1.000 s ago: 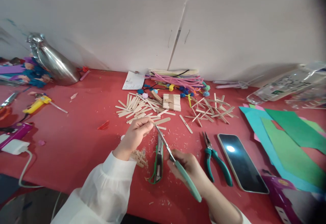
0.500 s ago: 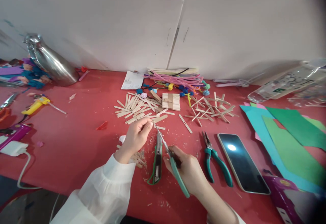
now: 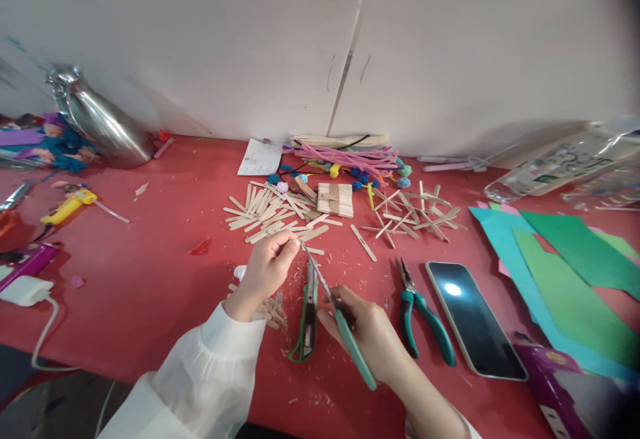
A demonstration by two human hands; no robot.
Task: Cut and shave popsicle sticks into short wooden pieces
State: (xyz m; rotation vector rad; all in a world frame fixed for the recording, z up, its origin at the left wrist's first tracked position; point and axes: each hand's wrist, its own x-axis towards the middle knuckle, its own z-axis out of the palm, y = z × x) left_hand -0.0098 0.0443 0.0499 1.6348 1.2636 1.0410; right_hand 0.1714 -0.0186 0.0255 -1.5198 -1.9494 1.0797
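Note:
My right hand [image 3: 367, 332] is closed around the teal handle of a pair of scissors [image 3: 353, 349]. The narrow blades slant up and left, their tip touching or almost touching my left fingertips. With thumb and finger pinched, my left hand [image 3: 270, 259] hovers just in front of the loose craft sticks [image 3: 270, 209]; whatever it pinches is too small or hidden to make out. Below the blades lies a green-edged utility knife [image 3: 309, 316] on the red table. Wood shavings and stick scraps [image 3: 273, 309] are scattered beside it, partly behind my left wrist.
Pliers [image 3: 425, 316] and a phone [image 3: 475, 319] lie to the right, near coloured paper [image 3: 500, 239]. Behind are a bundle of sticks [image 3: 335, 200], joined sticks [image 3: 410, 212] and pink pipe cleaners [image 3: 350, 156]. At left are a steel jug [image 3: 107, 119] and a yellow glue gun [image 3: 70, 206].
The scissors' handle has swung slightly down and right with my right hand. My left hand stays almost where it was, still pinched.

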